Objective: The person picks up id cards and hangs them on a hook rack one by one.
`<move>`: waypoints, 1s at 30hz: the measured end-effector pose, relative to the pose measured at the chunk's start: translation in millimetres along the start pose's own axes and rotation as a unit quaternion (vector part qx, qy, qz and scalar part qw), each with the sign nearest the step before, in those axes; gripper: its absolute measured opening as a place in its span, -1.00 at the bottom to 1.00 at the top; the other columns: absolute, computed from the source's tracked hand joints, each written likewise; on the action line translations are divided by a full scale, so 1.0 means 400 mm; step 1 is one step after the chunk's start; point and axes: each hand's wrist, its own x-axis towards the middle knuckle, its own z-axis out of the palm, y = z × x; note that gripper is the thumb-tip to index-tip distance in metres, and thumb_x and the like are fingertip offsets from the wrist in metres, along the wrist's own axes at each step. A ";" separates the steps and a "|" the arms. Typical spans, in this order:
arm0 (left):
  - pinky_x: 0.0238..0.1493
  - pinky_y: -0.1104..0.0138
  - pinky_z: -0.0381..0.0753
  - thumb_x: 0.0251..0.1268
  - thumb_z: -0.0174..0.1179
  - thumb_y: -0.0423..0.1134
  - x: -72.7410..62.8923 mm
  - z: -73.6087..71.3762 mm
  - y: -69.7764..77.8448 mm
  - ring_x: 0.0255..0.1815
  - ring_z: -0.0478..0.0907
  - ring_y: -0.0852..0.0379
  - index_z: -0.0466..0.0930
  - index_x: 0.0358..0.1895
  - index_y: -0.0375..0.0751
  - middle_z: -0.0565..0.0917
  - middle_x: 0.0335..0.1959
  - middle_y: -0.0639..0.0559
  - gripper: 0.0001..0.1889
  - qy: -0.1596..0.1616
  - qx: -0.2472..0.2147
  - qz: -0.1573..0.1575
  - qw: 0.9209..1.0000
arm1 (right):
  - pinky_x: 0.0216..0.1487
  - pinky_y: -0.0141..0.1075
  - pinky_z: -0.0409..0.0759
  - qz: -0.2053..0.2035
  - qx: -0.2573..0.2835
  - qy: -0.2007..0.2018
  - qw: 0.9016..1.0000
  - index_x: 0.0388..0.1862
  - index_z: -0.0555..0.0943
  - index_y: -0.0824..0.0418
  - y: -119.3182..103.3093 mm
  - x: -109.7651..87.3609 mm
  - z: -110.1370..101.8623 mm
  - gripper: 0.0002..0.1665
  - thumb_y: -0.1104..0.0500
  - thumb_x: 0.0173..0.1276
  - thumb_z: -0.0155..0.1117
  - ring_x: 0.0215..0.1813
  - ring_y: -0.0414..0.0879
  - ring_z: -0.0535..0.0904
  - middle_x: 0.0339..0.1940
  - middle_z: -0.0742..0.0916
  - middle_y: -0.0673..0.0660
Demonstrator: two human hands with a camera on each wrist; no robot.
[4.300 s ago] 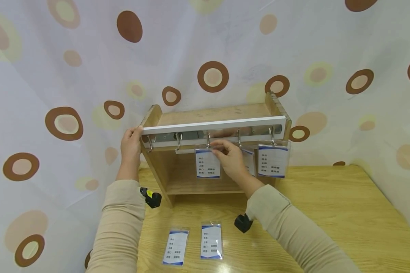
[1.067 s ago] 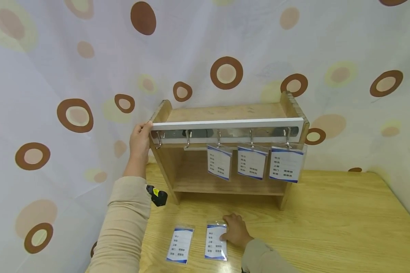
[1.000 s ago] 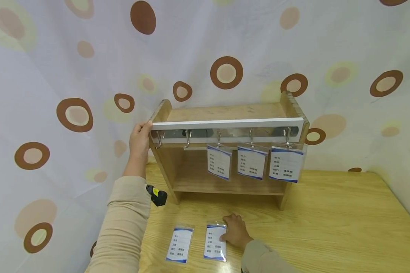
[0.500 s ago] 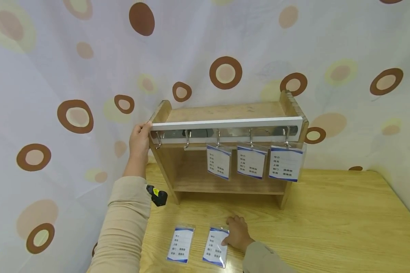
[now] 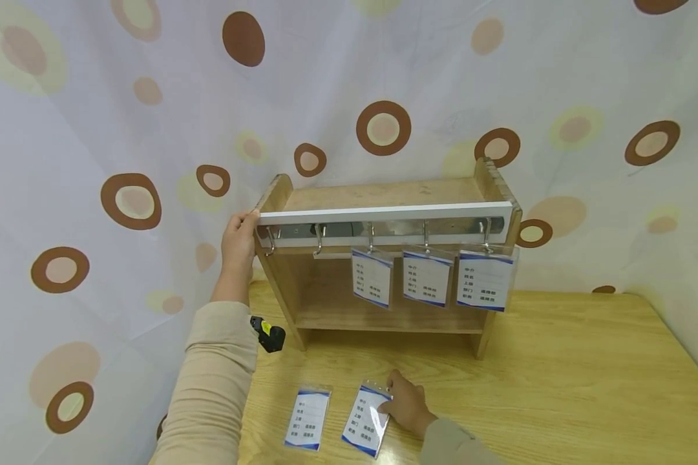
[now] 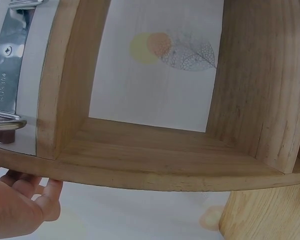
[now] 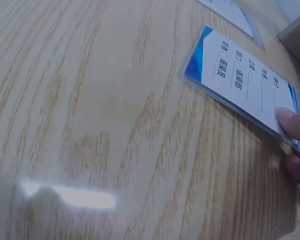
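Observation:
My right hand (image 5: 408, 403) pinches an ID badge (image 5: 365, 420) at its upper right edge, thumb over the clear sleeve and fingers beneath it. In the right wrist view the badge (image 7: 240, 80) is tilted, its thumb-side edge raised from the table. My left hand (image 5: 237, 245) grips the upper left corner of a small wooden shelf (image 5: 384, 320); in the left wrist view the fingers (image 6: 51, 200) lie against the outer side panel. Across the shelf front runs a white hook rail (image 5: 384, 212). Three badges hang from its hooks: a left one (image 5: 372, 278), a middle one (image 5: 426, 278) and a right one (image 5: 485, 281).
Another badge (image 5: 307, 418) lies flat on the wooden table (image 5: 576, 374), left of the held one. The two leftmost hooks, including the end hook (image 5: 270, 240), carry nothing. A patterned curtain (image 5: 302, 77) hangs behind the shelf.
Earlier my right hand was at the third badge on the rail, then came down to the table. Since then the badge under it has slid and turned clockwise, its edge lifting. My left hand stays put.

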 end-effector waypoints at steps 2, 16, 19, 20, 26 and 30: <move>-0.34 0.35 0.21 0.19 0.00 -0.01 0.001 0.000 0.000 -0.28 0.22 0.20 0.42 -0.24 -0.01 0.37 -0.10 0.09 -0.80 -0.001 0.001 0.001 1.000 | -0.30 -0.21 0.31 -0.002 0.037 -0.005 0.999 -0.32 0.35 0.29 -0.002 0.000 -0.005 -0.59 0.26 -0.11 0.35 -0.42 -0.11 0.43 -0.45 0.56 0.04; -0.27 0.33 0.23 0.20 -0.02 -0.03 0.006 0.010 0.001 -0.17 0.22 0.15 0.42 -0.20 -0.08 0.37 -0.07 0.05 -0.77 -0.008 0.007 0.010 1.000 | -0.47 -0.41 0.37 -0.008 0.220 -0.003 0.975 -0.20 0.36 0.47 -0.055 0.024 -0.061 -0.73 0.50 0.08 0.10 -0.44 -0.13 0.29 -0.53 0.36 0.05; -0.29 0.34 0.22 0.20 -0.02 -0.02 0.007 0.009 0.000 -0.18 0.22 0.16 0.42 -0.17 -0.09 0.36 -0.06 0.06 -0.74 -0.009 0.011 0.010 1.000 | -0.39 -0.38 0.42 -0.023 0.227 -0.010 0.974 -0.16 0.35 0.47 -0.064 0.032 -0.073 -0.73 0.48 0.12 0.09 -0.38 -0.11 0.34 -0.46 0.42 0.10; -0.31 0.35 0.21 0.20 -0.02 -0.02 0.006 0.008 -0.001 -0.20 0.22 0.16 0.42 -0.18 -0.09 0.37 -0.08 0.05 -0.75 -0.008 0.010 0.011 1.000 | -0.37 -0.38 0.43 -0.029 0.222 -0.008 0.975 -0.16 0.35 0.47 -0.068 0.035 -0.078 -0.73 0.47 0.12 0.10 -0.35 -0.11 0.37 -0.44 0.45 0.10; -0.34 0.34 0.23 0.20 -0.01 -0.02 0.006 0.004 -0.004 -0.23 0.24 0.18 0.42 -0.20 -0.05 0.38 -0.10 0.06 -0.77 -0.004 0.009 0.010 1.000 | -0.48 -0.35 0.44 -0.029 0.235 -0.025 0.971 -0.15 0.37 0.40 -0.118 0.047 -0.120 -0.76 0.43 0.18 0.06 -0.41 -0.10 0.40 -0.34 0.50 0.14; -0.32 0.33 0.24 0.19 -0.01 -0.02 0.005 0.001 -0.004 -0.19 0.24 0.15 0.42 -0.22 -0.04 0.38 -0.09 0.05 -0.79 -0.003 0.007 0.010 1.000 | -0.51 -0.37 0.42 -0.042 0.238 -0.013 0.970 -0.20 0.40 0.38 -0.156 0.057 -0.148 -0.77 0.47 0.13 0.09 -0.46 -0.11 0.37 -0.39 0.51 0.15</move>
